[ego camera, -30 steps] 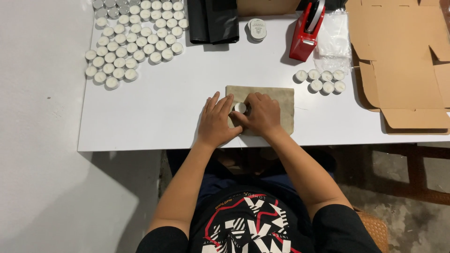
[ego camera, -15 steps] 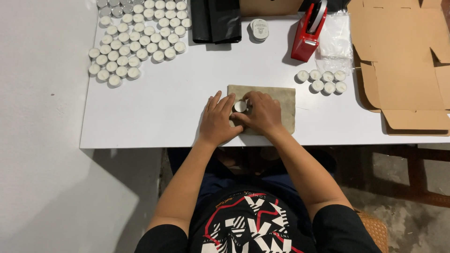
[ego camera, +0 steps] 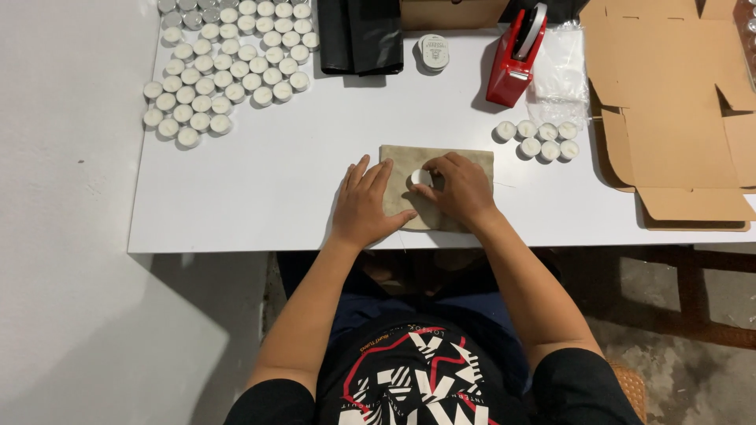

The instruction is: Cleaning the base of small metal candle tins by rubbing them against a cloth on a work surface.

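A tan cloth pouch lies flat near the front edge of the white table. My left hand rests flat on the pouch's left end, fingers spread, pinning it down. My right hand grips a small white tealight candle at the pouch's upper left part, fingers curled round it. Whether the candle is partly inside the pouch I cannot tell.
A large cluster of tealights fills the table's far left. Several more tealights sit right of the pouch. A red tape dispenser, a round tin, black bags, a clear plastic bag and flattened cardboard stand behind.
My right hand has shifted slightly with the candle on the pouch. My left hand stays pressed on the cloth.
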